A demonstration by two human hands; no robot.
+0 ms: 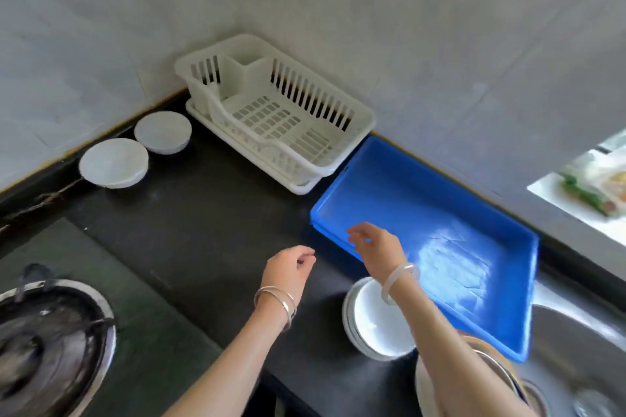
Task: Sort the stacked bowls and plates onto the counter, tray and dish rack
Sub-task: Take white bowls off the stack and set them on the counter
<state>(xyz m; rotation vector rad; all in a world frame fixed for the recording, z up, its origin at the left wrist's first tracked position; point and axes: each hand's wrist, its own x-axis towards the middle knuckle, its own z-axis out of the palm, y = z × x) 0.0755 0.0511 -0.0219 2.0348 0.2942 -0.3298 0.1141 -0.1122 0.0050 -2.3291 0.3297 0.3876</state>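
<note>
A stack of white plates sits on the dark counter near the front, partly under my right forearm. Two white bowls stand at the back left by the wall, one nearer, the other beside the white dish rack. The rack holds nothing that I can see. The blue tray lies to the right with nothing in it. My left hand hovers over the counter, fingers loosely curled, holding nothing. My right hand hangs over the tray's near corner, fingers relaxed, also holding nothing.
A gas burner takes up the lower left. A steel sink lies at the lower right, with more dishes at its edge under my right arm. A window sill with a packet is at the far right.
</note>
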